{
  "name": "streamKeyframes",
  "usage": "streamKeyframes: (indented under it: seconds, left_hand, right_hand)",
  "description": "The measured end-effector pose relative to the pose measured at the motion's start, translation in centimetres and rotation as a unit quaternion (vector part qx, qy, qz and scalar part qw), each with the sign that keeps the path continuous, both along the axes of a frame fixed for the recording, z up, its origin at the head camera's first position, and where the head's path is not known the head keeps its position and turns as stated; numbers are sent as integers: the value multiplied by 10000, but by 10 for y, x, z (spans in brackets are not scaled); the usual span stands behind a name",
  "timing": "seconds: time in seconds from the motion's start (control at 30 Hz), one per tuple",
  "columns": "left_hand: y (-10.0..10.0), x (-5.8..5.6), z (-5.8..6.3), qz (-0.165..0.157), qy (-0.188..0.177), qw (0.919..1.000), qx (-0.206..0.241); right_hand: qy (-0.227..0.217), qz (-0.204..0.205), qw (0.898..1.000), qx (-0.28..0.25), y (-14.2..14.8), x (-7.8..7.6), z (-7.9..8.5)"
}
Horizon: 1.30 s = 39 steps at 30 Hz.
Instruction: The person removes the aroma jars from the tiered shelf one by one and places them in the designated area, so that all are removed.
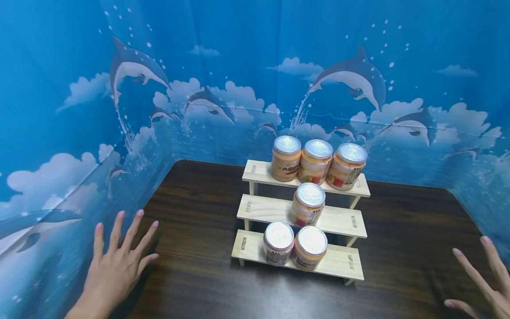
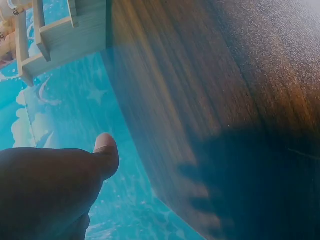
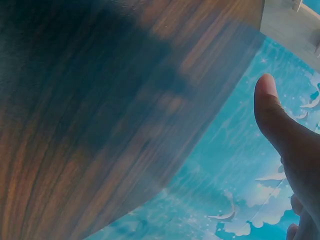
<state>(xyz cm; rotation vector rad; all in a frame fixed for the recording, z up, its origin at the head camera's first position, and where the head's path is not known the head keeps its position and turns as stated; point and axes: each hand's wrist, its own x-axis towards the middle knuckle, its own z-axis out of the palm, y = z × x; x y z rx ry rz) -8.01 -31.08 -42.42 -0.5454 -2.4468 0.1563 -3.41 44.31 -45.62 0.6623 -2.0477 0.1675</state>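
My left hand (image 1: 115, 268) is spread with straight fingers over the left side of the dark table, holding nothing. At the right edge of the head view, my right hand (image 1: 492, 288) is partly cut off, its visible fingers extended and nothing held. Between them stands a three-step wooden rack (image 1: 338, 221) with several silver-lidded jars. Three stand on the top step, among them the left one (image 1: 286, 159). A single jar (image 1: 307, 206) sits mid-step, and two jars, one left (image 1: 279, 243) and one right (image 1: 310, 249), share the bottom step. Both hands are well apart from the rack.
The dark wood-grain table (image 1: 191, 248) has rounded far corners. A blue curtain (image 1: 239, 44) printed with dolphins and clouds hangs behind it and along both sides. In the left wrist view, the rack's side (image 2: 75, 40) shows at the upper left.
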Motion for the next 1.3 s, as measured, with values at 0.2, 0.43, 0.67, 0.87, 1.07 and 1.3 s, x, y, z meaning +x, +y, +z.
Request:
streamKeyframes:
  seconds: [0.2,0.43,0.67,0.87,1.07,1.3]
  left_hand:
    - [6,-6,-6,-5,-120,9999,63]
    - [45,-7,-4,190,-3113,9363,1615]
    - [103,-11,1,-259,-4191,8432,3356]
    - [136,-19,-6,-438,-4512,8120,3677]
    - [152,-20,-14,-506,-4681,7939,3849]
    - [169,-22,-23,-619,-4689,7834,4033]
  right_hand:
    - [150,26,9998,-145,-14,-1,15]
    - [-1390,-959,9789,-1150,-32,11,29]
    - [-3587,-837,9038,-2179,-58,-12,62]
    - [-4282,-72,8649,-2617,-79,-43,89]
    - [-4801,947,8150,-3104,-108,-68,120]
    - [-4876,1448,7905,-3411,-132,-96,133]
